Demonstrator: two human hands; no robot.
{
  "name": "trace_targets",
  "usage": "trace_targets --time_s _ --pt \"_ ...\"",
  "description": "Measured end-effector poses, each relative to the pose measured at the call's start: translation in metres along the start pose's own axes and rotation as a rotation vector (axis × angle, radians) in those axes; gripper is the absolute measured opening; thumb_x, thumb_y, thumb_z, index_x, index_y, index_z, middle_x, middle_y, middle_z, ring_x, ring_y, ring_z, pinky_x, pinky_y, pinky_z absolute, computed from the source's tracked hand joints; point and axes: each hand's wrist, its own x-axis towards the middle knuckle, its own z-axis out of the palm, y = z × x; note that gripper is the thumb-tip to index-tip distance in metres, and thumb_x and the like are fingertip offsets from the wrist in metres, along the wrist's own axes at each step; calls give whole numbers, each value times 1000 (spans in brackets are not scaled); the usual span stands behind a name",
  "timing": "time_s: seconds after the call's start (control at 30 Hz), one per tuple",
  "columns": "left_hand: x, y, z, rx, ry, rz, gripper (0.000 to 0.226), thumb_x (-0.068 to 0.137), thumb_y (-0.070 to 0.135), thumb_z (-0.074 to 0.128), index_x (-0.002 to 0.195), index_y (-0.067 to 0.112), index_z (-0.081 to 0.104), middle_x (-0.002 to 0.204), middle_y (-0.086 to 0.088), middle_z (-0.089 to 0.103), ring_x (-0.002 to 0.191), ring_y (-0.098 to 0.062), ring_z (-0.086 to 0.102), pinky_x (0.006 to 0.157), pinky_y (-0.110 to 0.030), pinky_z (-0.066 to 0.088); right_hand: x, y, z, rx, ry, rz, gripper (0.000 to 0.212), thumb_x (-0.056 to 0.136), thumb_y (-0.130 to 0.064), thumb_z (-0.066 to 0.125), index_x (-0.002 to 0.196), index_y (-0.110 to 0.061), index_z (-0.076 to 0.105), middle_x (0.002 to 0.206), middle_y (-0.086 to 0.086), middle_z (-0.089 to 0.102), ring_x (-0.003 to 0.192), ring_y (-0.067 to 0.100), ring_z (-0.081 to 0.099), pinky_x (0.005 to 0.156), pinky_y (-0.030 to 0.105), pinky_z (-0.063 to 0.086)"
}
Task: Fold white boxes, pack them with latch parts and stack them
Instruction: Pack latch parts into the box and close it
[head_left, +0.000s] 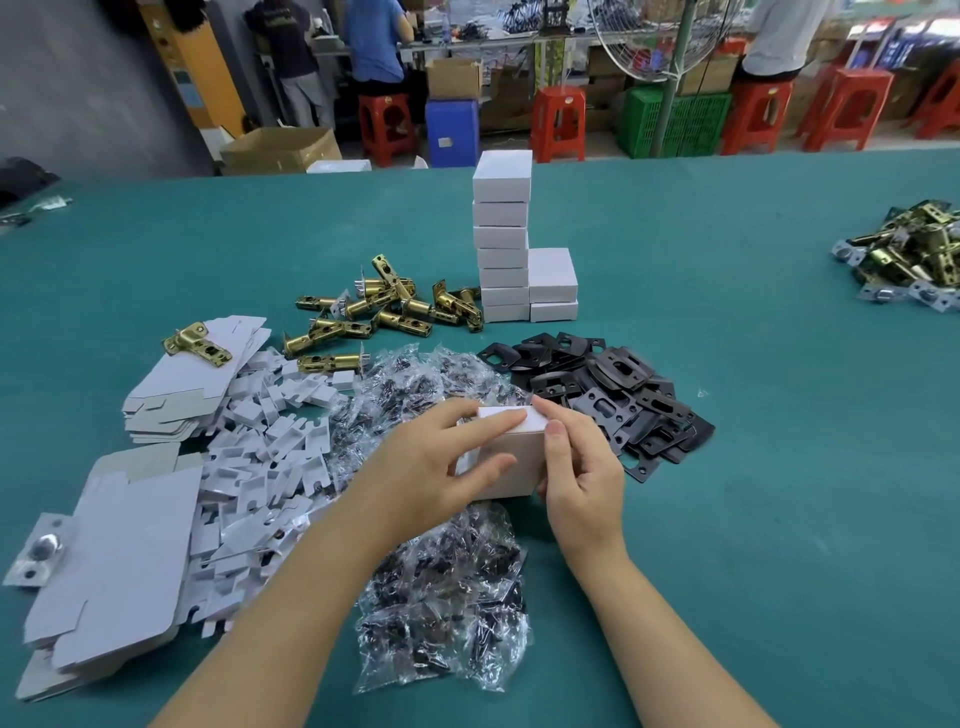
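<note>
I hold a white box (511, 462) above the green table (779, 467), just over the clear screw bags (441, 608). My left hand (431, 467) grips its left side, with index finger along the top edge and thumb on the front face. My right hand (582, 462) holds its right side, thumb at the upper right corner. A tall stack of white boxes (503, 244) stands behind, with a short stack (553, 286) beside it. Brass latches (384, 306) lie left of the stacks. Black strike plates (597, 389) lie to the right.
Flat white box blanks (119, 561) and small white card inserts (270, 457) cover the left side; one brass latch (195, 343) rests on a further blank pile. More latch parts (909, 260) sit far right. Stools, crates and people stand beyond the table's far edge.
</note>
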Motion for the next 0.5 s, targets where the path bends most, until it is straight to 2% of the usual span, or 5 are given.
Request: trace_targets --time_s 0.13,0.23,0.3,0.37,0.5 --pt "1 1 5 -61 73 3 39 100 39 58 137 28 64 117 5 62 77 2 52 68 -20 49 0 -2 -1 6 6 9 26 101 -42 49 117 -44 69 111 -19 67 86 23 67 67 57 57" --pt "2 6 9 -187 6 -139 51 98 35 63 146 39 50 117 24 57 94 7 55 76 -12 43 -1 -8 -2 38 -2 72 24 96 -48 50 115 -47 65 108 -14 68 82 21 65 63 47 57" --pt "3 10 10 -258 -68 -285 61 95 38 68 146 51 38 120 27 57 104 10 56 81 -14 49 -2 -12 -3 65 -20 99 22 93 -51 50 112 -51 60 105 -17 67 77 13 63 57 34 51" --pt "6 11 10 -343 -93 -374 50 91 36 73 132 49 48 117 22 64 98 1 64 79 -23 57 -2 -14 -5 102 -46 127 22 90 -51 51 111 -51 60 104 -19 66 70 8 59 54 23 47" --pt "5 17 2 -474 -58 -423 33 89 24 77 116 38 64 108 14 69 65 -12 71 52 -25 54 1 -16 -7 271 -99 258 32 85 -51 56 113 -38 64 91 1 63 50 15 53 41 27 42"
